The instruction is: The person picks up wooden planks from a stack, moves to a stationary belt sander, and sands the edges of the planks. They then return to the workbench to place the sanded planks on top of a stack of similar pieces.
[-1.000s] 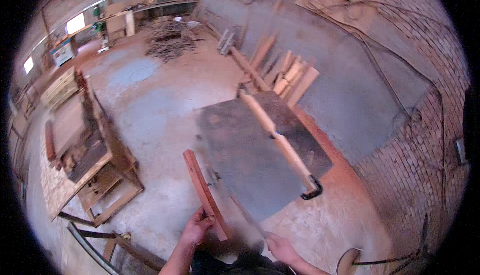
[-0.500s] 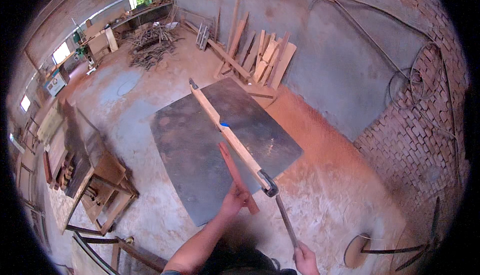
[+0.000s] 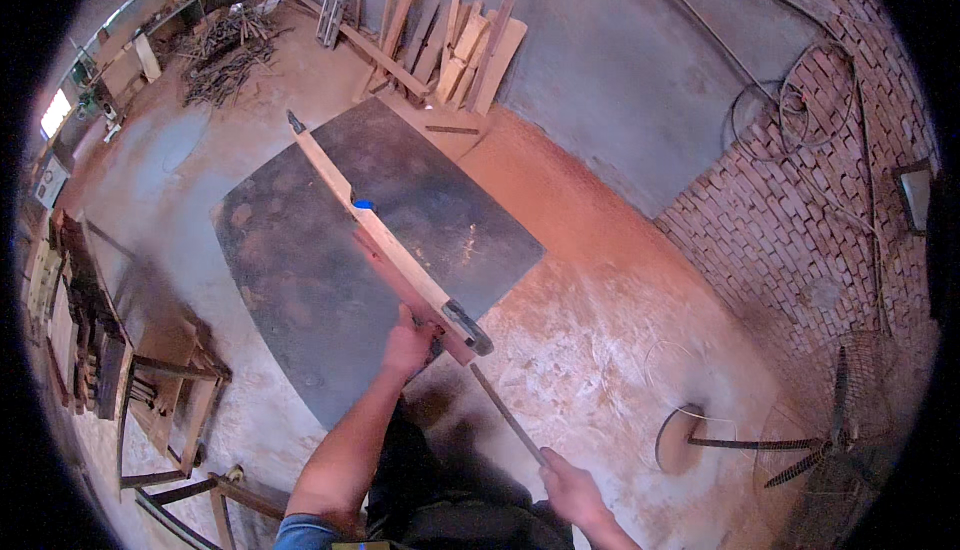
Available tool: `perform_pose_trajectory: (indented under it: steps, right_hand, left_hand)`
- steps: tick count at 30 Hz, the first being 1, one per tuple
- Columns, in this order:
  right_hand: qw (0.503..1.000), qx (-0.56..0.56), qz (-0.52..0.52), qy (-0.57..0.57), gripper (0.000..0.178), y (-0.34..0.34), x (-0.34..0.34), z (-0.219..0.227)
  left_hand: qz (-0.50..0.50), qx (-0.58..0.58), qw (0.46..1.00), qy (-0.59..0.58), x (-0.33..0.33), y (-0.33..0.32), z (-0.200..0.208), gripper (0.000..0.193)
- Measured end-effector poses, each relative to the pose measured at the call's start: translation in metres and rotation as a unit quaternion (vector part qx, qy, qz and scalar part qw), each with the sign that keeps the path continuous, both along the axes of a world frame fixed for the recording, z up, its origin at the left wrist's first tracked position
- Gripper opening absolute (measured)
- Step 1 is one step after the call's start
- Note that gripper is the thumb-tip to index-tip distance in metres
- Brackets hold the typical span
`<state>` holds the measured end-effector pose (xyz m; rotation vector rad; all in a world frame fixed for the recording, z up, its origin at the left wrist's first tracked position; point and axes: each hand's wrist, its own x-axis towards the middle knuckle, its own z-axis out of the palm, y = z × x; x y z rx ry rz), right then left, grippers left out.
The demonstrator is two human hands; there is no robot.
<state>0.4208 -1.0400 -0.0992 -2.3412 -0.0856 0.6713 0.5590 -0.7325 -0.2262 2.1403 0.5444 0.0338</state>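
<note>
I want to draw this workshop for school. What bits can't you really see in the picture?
- Head view: the left hand covers the near end of the reddish wooden strip.
- The right hand hides the end of the thin stick.
- The small blue thing by the wooden fence is too small to identify.
- The floor fan blurs near the rim.

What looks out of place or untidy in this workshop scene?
Mostly the floor: pale sawdust is spread over it near the dark table, and scrap wood lies in a loose heap by the far wall. A standing fan appears to lie on its side at right. The left hand grips a reddish strip; the right hand holds a thin stick.
</note>
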Motion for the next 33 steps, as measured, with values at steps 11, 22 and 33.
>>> perform_pose_trajectory:
  steps: [11, 22, 33]
  right_hand:
    - [0.995, -0.069, 0.047, 0.051, 0.038, 0.016, 0.025, 0.003]
    - [0.994, -0.051, 0.095, -0.007, 0.038, 0.039, 0.047, -0.007]
    - [0.996, -0.038, 0.071, 0.025, 0.036, 0.077, 0.074, 0.006]
  left_hand:
    - [0.009, -0.018, 0.998, 0.065, 0.012, 0.005, 0.005, 0.07]
    - [0.005, 0.006, 0.996, 0.092, 0.036, 0.041, 0.012, 0.07]
    - [0.018, 0.03, 0.996, 0.087, 0.06, 0.075, 0.011, 0.049]
